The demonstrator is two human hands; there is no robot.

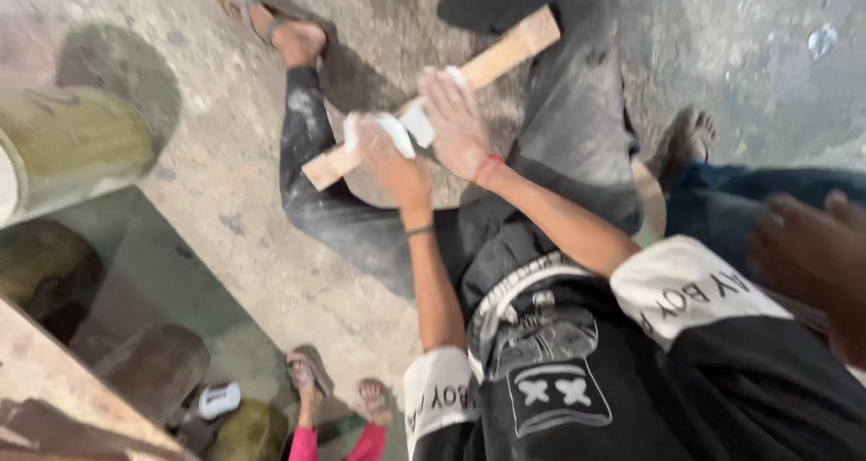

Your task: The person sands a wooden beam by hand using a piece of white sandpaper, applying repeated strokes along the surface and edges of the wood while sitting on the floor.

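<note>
The person sits on a dusty concrete floor with both arms stretched out over a wooden batten, a pale flat strip that runs diagonally from lower left to upper right across the lap. The left hand presses down near the batten's lower left end, its fingers curled over a white pad (whether cloth or folded abrasive paper cannot be told), so the hand is closed on that pad and bears on the wood. A dark band circles the left wrist. The right hand lies just beside it, further up the batten, palm down and fingers spread flat over a second white piece that touches the wood; it covers the piece rather than clenching it. A red thread wraps the right wrist. Beneath the batten, dark dust-marked trousers cover the bent left leg, which ends in a sandalled foot at upper left.

At the right edge another person's hand shows blurred, well apart from the batten. At the bottom, two small sandalled feet stand near a glass-topped surface.
</note>
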